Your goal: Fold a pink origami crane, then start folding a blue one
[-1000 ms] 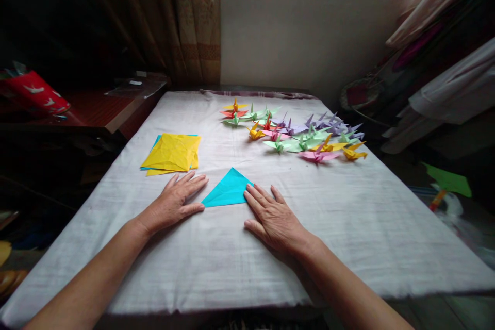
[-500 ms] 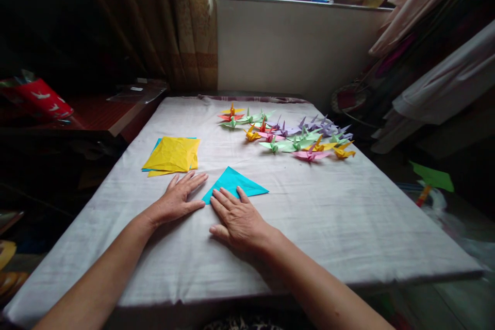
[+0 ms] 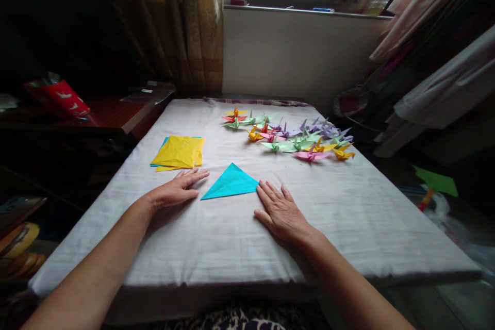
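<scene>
Because the left hand (image 3: 174, 193) and right hand (image 3: 282, 212) lie flat, fingers (image 3: 195, 174) spread and gripping nothing, the blue triangle (image 3: 231, 183) sits loose on the surface (image 3: 232, 252) between them. A nudge from the right hand, close by its corner, could slide it and skew the fold.

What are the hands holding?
Nothing. The left hand and right hand lie flat on the cloth, either side of the blue paper triangle.

Turquoise paper triangle (image 3: 231, 183), yellow sheets (image 3: 178, 152) over blue, multicoloured paper cranes (image 3: 294, 136), pale grey cloth (image 3: 348, 206)
</scene>
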